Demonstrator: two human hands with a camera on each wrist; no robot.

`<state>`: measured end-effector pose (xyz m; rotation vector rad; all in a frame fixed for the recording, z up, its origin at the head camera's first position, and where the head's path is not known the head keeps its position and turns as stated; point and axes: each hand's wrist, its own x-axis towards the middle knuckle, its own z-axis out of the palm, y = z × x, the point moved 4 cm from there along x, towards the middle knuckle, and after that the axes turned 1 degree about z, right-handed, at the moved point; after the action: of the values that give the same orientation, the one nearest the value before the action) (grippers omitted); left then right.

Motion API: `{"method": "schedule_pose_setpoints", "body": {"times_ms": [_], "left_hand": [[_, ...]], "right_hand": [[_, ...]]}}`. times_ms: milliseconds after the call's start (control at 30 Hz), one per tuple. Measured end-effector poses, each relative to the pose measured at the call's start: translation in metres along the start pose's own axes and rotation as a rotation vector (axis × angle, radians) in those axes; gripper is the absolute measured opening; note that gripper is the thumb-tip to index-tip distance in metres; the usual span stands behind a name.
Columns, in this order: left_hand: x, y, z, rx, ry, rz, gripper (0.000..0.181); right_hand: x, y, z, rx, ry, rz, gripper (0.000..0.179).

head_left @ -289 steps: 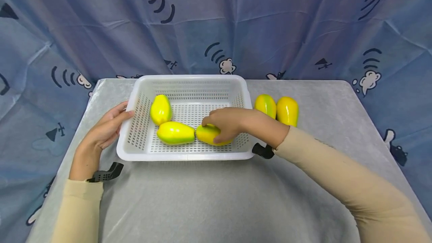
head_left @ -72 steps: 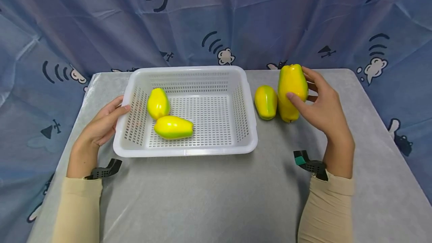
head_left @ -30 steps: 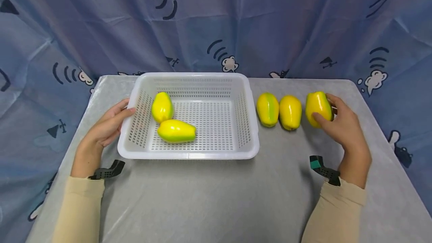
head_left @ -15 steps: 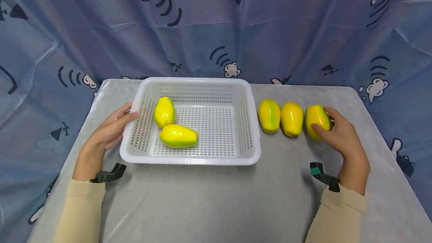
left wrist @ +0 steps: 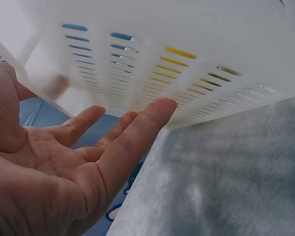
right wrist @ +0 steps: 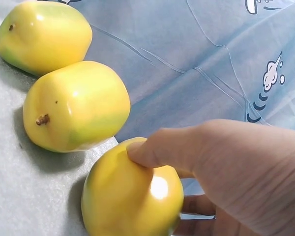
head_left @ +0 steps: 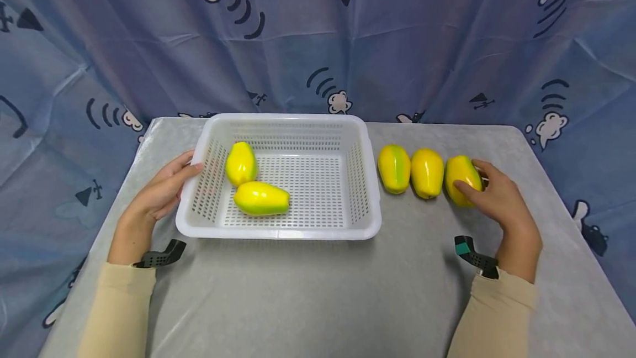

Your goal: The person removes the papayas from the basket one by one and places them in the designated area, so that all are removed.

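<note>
My left hand [head_left: 161, 189] holds the left end of the white plastic basket [head_left: 278, 233]. In the left wrist view the thumb laps over the rim and the fingers [left wrist: 137, 132] lie against the slotted outer wall. A yellow-green papaya [head_left: 242, 164] stands lengthwise inside, touching a second papaya [head_left: 261, 199] that lies crosswise. My right hand [head_left: 502, 198] grips another papaya [head_left: 461, 178] down at the table, thumb on the near side and fingers behind. Beside it are a yellow papaya [head_left: 427, 174] and a green-striped papaya [head_left: 395, 169], all three in a row right of the basket.
A grey cloth covers the table [head_left: 308, 297]. A blue patterned curtain [head_left: 397, 43] hangs directly behind its far edge. The green-striped papaya sits close to the basket's right wall.
My right hand took a papaya out of the basket, carried it right over the other two and lowered it at the row's right end. My left hand stayed at the basket.
</note>
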<state>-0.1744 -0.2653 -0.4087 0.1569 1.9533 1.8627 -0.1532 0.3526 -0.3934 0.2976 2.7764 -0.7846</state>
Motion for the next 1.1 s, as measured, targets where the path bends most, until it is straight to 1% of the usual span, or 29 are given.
{"method": "schedule_pose_setpoints", "body": {"times_ms": [167,333,633,800,1033,1100], "left_hand": [[0.001,-0.002,0.0,0.01,0.009,-0.017,0.064],[0.0,-0.003,0.001,0.015,0.009,-0.021,0.064],[0.001,-0.001,0.001,0.019,0.005,-0.025,0.064],[0.002,0.0,0.001,0.02,0.004,-0.021,0.064],[0.001,0.0,0.0,0.016,-0.002,-0.017,0.065],[0.001,0.0,0.0,0.014,-0.004,-0.016,0.064]], "right_hand": [[0.001,0.001,0.002,-0.015,-0.027,0.016,0.094],[0.001,0.002,0.002,-0.008,-0.047,0.041,0.096],[-0.001,-0.002,-0.003,0.005,-0.037,0.047,0.093],[-0.001,-0.009,-0.005,-0.003,0.011,0.012,0.088],[-0.002,-0.027,-0.008,-0.004,0.078,-0.094,0.082],[-0.003,-0.031,-0.008,-0.004,0.093,-0.109,0.082]]}}
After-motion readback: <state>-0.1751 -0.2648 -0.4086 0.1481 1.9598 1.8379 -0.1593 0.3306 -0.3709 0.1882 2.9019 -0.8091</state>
